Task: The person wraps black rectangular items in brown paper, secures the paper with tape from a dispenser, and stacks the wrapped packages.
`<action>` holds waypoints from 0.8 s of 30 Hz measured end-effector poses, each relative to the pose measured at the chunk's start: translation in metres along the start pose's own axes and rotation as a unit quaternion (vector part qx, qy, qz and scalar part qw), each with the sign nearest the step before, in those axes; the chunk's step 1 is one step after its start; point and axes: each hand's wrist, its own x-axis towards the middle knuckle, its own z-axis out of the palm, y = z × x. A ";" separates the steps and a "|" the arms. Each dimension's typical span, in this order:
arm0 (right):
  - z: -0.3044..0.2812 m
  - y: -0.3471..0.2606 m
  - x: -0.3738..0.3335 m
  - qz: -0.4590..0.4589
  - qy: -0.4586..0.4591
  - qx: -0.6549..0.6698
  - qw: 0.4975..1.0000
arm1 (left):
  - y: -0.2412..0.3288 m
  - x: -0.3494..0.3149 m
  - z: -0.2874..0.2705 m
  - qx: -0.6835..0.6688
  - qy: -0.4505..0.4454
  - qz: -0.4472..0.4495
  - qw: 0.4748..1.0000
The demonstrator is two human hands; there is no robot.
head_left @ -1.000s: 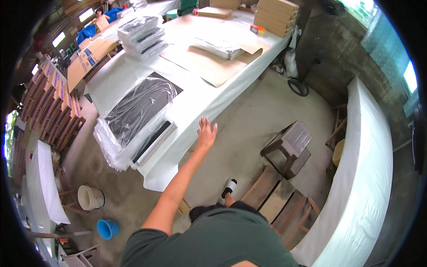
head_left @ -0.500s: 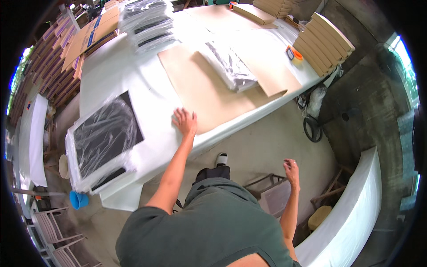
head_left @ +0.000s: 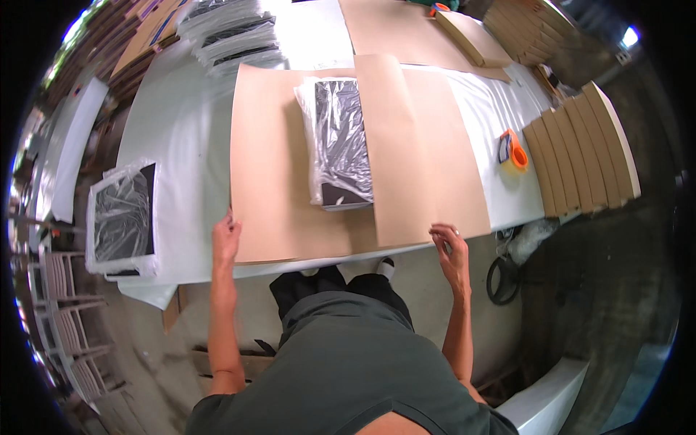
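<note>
A large brown kraft paper sheet point(head_left: 268, 181) lies on the white-covered table in front of me. On it rests a dark flat panel in clear plastic wrap point(head_left: 339, 145), its right side overlapped by a folded-over flap of the sheet point(head_left: 395, 159). My left hand point(head_left: 227, 238) is closed at the sheet's left edge, near the front corner, pinching it. My right hand point(head_left: 451, 252) hovers by the front edge, right of the flap, with fingers loosely bent and apart; nothing shows in it.
Another plastic-wrapped panel point(head_left: 125, 214) lies at the table's left end, and a wrapped stack point(head_left: 235, 36) stands at the back. On the right are an orange tape dispenser point(head_left: 513, 154) and a row of brown cartons point(head_left: 583, 152). Chairs point(head_left: 65, 283) stand at far left.
My body and view have turned to face the sheet squarely. My left hand has gone from lying spread on the table to the sheet's left edge; my right hand has come up to the front edge.
</note>
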 end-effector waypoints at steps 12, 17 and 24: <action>0.089 0.038 0.227 0.090 -0.243 0.186 0.948 | 0.221 -0.080 0.326 0.333 -0.053 0.214 0.917; 0.083 0.079 0.237 0.151 -0.167 0.242 0.944 | 0.202 -0.013 0.254 -0.054 -0.147 0.056 0.986; 0.051 0.098 0.252 -0.162 -0.168 0.008 0.972 | 0.158 0.147 0.231 -0.033 -0.034 0.006 0.999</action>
